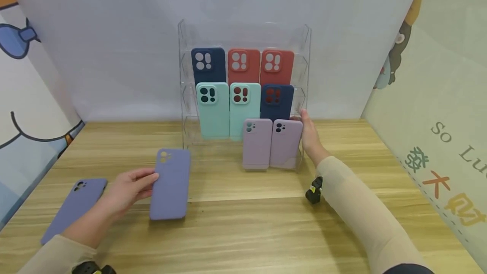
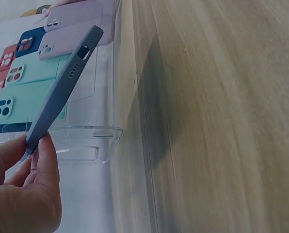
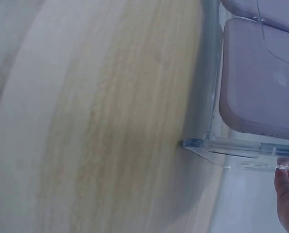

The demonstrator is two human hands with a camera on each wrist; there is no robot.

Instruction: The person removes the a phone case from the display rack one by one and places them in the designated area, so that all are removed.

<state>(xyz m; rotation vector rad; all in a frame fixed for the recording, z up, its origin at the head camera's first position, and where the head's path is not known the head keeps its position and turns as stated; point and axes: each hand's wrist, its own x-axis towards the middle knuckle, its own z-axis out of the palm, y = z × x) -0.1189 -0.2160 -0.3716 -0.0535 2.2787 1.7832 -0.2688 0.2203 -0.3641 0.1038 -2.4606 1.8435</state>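
Note:
A purple phone case (image 1: 171,185) stands tilted above the table, pinched along its left edge between the thumb and fingers of my left hand (image 1: 127,187). Seen from that wrist, the case (image 2: 64,90) is edge-on, showing its port cutout. My right hand (image 1: 313,138) grips the right side of a clear display rack (image 1: 243,33), beside the lower row; part of its fingers is hidden. Two lilac cases (image 1: 257,147) stand in that row. Above them are two mint cases (image 1: 214,113) with a navy case (image 1: 277,105), and behind those a navy case and two red cases (image 1: 243,73).
Another purple case (image 1: 74,208) lies flat on the wooden table (image 1: 236,227), left of my left forearm. A white backdrop (image 1: 133,54) hangs behind the rack. Printed panels flank the table on the left and right. The rack's lower left row holds no case.

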